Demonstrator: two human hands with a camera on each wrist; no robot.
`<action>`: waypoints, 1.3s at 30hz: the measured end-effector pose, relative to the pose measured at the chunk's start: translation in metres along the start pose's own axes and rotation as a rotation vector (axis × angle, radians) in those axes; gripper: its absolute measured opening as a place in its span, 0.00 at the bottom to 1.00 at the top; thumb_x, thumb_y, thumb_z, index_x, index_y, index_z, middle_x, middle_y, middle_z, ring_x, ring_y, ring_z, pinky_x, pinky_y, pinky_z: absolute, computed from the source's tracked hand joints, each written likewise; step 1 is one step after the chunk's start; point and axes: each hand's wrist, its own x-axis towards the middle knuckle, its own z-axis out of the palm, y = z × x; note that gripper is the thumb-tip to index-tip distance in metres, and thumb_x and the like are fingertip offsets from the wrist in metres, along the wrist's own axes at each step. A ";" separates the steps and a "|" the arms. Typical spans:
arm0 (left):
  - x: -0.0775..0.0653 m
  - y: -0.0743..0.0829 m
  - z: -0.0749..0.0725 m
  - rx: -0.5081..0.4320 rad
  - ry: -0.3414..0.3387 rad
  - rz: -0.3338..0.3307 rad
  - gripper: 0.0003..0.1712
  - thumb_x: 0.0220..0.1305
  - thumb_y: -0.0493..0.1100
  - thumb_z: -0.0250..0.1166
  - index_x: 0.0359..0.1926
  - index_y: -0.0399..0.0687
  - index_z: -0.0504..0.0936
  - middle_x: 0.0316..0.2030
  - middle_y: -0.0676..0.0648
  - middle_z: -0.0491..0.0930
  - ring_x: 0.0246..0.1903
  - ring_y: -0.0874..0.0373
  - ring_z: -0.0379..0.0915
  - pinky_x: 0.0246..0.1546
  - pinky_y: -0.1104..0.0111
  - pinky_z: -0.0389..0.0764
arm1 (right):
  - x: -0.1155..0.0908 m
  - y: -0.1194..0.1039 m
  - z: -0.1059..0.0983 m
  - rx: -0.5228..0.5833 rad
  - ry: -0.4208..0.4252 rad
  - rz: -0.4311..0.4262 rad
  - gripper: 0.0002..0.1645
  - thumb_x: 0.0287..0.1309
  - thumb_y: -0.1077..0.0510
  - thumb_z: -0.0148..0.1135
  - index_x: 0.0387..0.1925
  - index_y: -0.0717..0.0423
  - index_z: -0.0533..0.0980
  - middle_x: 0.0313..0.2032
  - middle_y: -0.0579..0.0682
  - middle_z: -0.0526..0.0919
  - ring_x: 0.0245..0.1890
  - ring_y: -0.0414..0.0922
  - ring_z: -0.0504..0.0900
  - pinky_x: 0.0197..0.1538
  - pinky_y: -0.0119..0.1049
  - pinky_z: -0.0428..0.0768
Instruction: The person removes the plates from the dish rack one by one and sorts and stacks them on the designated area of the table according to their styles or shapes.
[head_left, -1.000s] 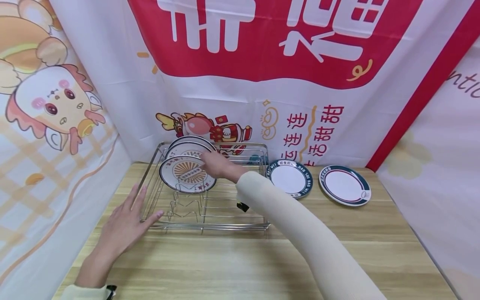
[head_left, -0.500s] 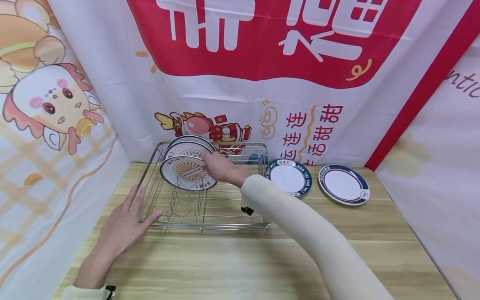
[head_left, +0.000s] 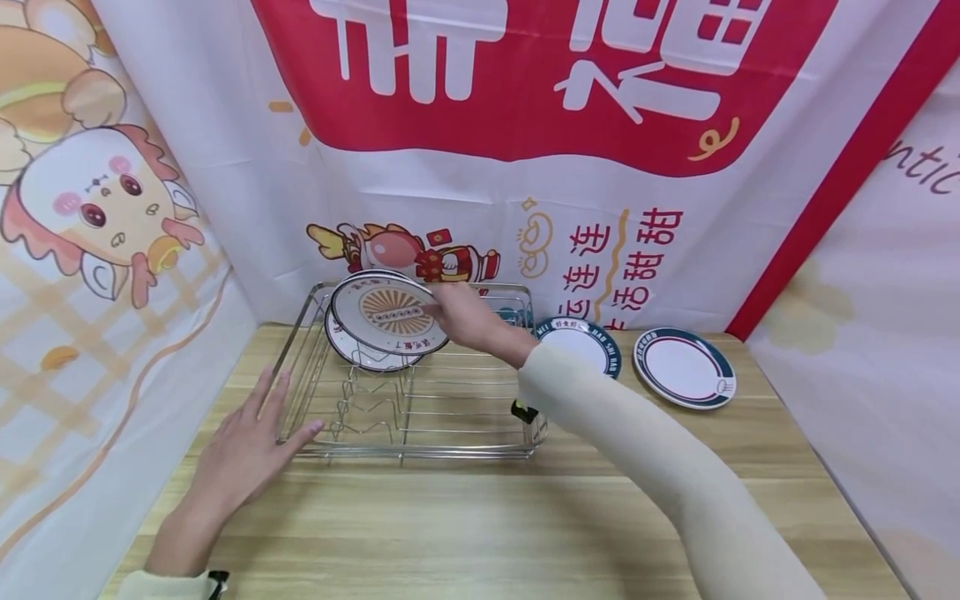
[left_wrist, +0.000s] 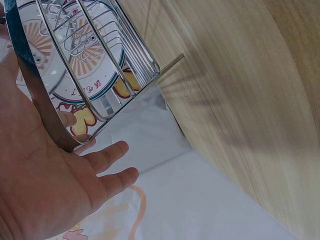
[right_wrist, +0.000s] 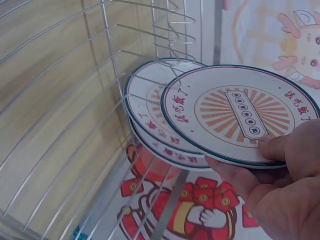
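Note:
My right hand (head_left: 476, 321) pinches the right edge of a white plate (head_left: 393, 312) with an orange sunburst print, thumb on its face. This plate is tilted, in front of two similar plates standing at the back left of the wire dish rack (head_left: 468, 452). In the right wrist view, the held plate (right_wrist: 235, 112) partly covers those racked plates (right_wrist: 145, 95). My left hand (head_left: 243, 454) lies at the rack's front left corner, fingers spread and fairly straight. The left wrist view shows its palm (left_wrist: 55, 185) by the metal rim.
Right of the rack, a green-rimmed plate (head_left: 577, 340) lies partly behind my right forearm. Another green-rimmed plate (head_left: 684, 368) lies farther right on the wooden table (head_left: 450, 525). Printed cloths (head_left: 420, 183) hang behind and at both sides.
My right hand has raised the front plate up and slightly right, and it now leans over the others. The left hand stays at the rack's corner.

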 end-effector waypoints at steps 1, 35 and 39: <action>0.000 0.000 -0.001 0.001 0.002 0.000 0.57 0.76 0.73 0.52 0.86 0.48 0.37 0.84 0.36 0.30 0.69 0.13 0.53 0.67 0.22 0.56 | -0.002 0.002 -0.003 0.010 0.010 -0.002 0.20 0.80 0.61 0.56 0.67 0.59 0.78 0.54 0.55 0.90 0.49 0.47 0.91 0.49 0.37 0.89; -0.002 -0.003 0.003 0.000 -0.013 0.003 0.57 0.77 0.74 0.50 0.86 0.50 0.34 0.84 0.42 0.24 0.70 0.12 0.50 0.68 0.22 0.55 | -0.177 0.086 -0.133 0.015 0.209 0.266 0.22 0.77 0.61 0.60 0.66 0.68 0.76 0.52 0.66 0.88 0.41 0.55 0.87 0.44 0.47 0.90; 0.000 -0.002 0.001 0.004 -0.011 0.006 0.57 0.77 0.73 0.50 0.86 0.49 0.33 0.84 0.41 0.24 0.70 0.12 0.50 0.67 0.22 0.54 | -0.205 0.101 -0.137 -0.055 0.218 0.315 0.22 0.75 0.59 0.63 0.62 0.70 0.77 0.46 0.66 0.89 0.35 0.53 0.85 0.36 0.39 0.86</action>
